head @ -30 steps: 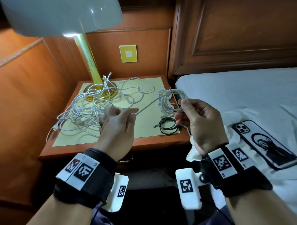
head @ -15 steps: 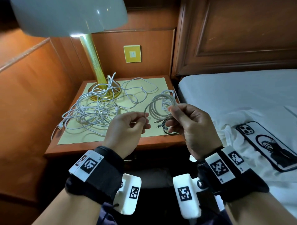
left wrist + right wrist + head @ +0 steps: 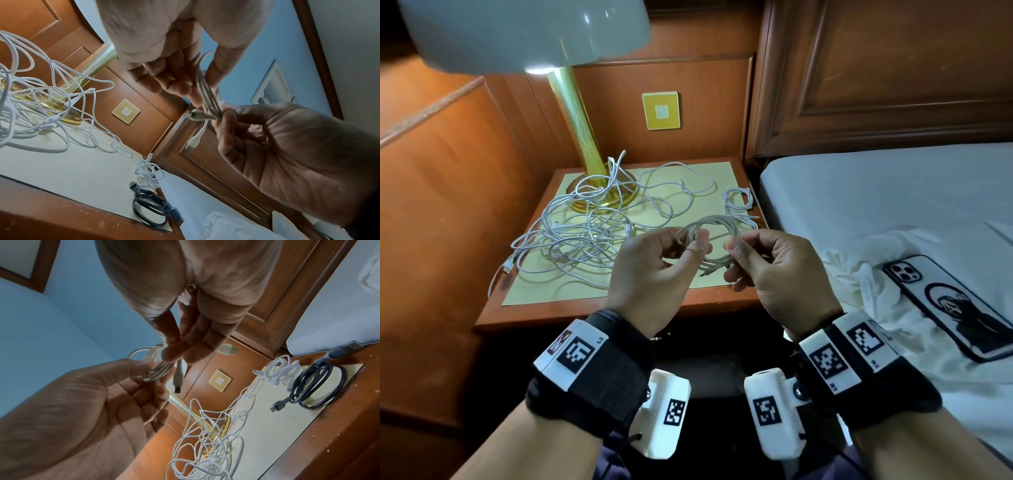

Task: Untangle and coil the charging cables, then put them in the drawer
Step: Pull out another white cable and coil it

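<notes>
I pinched the coiled white cable (image 3: 717,229) between left hand (image 3: 654,270) and right hand (image 3: 774,270), near the lamp (image 3: 582,137), so its loops stayed gathered.

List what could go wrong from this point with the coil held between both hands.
1. The white coil is only pinched by the left hand and right hand, with nothing tying it; loosening either pinch may let the loops spring open.
2. Its plug ends dangle free and could snag.
3. The tangled white cables loop around the lamp base; pulling them might drag the lamp.
</notes>
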Demonstrator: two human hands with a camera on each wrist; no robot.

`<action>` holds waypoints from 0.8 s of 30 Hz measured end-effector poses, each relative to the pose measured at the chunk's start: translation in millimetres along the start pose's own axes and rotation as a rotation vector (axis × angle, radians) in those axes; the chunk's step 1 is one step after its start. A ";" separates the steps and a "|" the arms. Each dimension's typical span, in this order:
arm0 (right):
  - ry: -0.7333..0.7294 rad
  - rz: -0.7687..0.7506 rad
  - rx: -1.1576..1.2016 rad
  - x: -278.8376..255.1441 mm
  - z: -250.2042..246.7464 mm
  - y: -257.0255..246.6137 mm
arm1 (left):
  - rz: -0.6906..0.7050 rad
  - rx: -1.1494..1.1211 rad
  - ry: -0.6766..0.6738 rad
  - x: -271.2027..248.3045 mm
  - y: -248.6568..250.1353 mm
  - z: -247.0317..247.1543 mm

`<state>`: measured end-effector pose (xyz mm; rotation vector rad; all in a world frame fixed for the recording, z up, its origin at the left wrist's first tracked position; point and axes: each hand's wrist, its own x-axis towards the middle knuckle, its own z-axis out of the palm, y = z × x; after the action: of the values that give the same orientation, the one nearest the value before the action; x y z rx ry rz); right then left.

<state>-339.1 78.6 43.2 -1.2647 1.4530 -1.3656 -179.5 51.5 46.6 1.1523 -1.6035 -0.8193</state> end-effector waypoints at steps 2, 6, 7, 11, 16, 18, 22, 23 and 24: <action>0.011 0.000 -0.013 -0.1 -0.2 -0.3 | 0.008 0.004 0.022 -0.5 0.8 0.9; 0.033 -0.015 -0.054 -0.6 0.2 -0.7 | -0.022 0.006 0.004 0.6 -0.4 2.1; 0.038 -0.023 -0.062 -0.8 0.4 -0.7 | -0.053 -0.024 0.002 0.8 -1.8 2.7; 0.039 -0.072 -0.133 -1.2 1.2 0.1 | -0.154 -0.145 0.000 2.3 -5.2 5.9; 0.050 -0.085 -0.197 -0.2 2.3 3.0 | -0.224 -0.220 -0.070 3.5 -3.0 8.3; 0.043 -0.082 -0.198 -0.4 1.9 2.8 | -0.285 -0.274 -0.122 5.3 -1.4 6.3; 0.026 -0.026 -0.106 -0.3 1.4 -1.1 | -0.342 -0.282 -0.244 9.3 -1.4 -3.9; 0.025 0.009 -0.056 0.6 1.5 -1.2 | -0.341 -0.280 -0.278 8.7 -1.0 -5.3; 0.023 0.047 -0.002 1.7 1.6 -1.0 | -0.331 -0.272 -0.323 7.1 0.6 -5.5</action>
<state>-337.8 76.6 44.2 -1.2125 1.4912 -1.3519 -175.1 45.0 51.0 1.1432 -1.5109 -1.4549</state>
